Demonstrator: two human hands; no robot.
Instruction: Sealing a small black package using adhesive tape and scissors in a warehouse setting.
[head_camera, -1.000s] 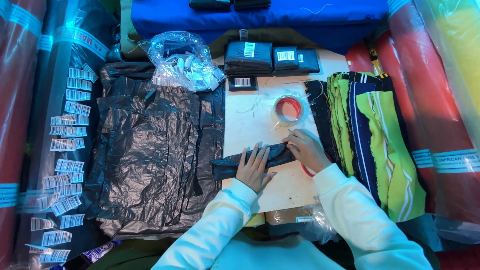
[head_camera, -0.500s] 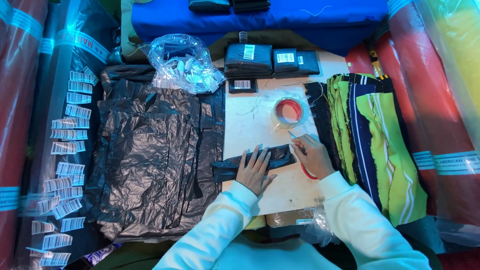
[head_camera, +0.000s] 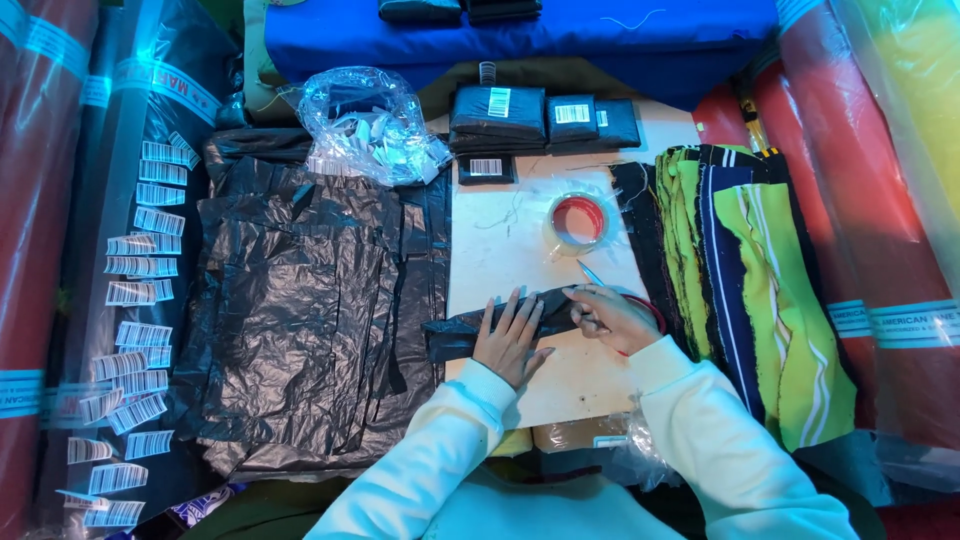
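We see the left hand (head_camera: 512, 340) pressed flat, fingers spread, on a small folded black plastic packet (head_camera: 500, 322) at the worktop (head_camera: 500, 245) front edge. The right hand (head_camera: 612, 316) pinches the packet's right end, poss. w/ a thin blue tool (head_camera: 590, 273). Tape roll (head_camera: 577, 221) lies just beyond; black bags (head_camera: 300, 310) left.

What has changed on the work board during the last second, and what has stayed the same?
Very little. The left hand still presses flat on the folded black plastic packet, and the right hand still pinches its right end, shifted barely. The tape roll and stack of black bags have not moved.
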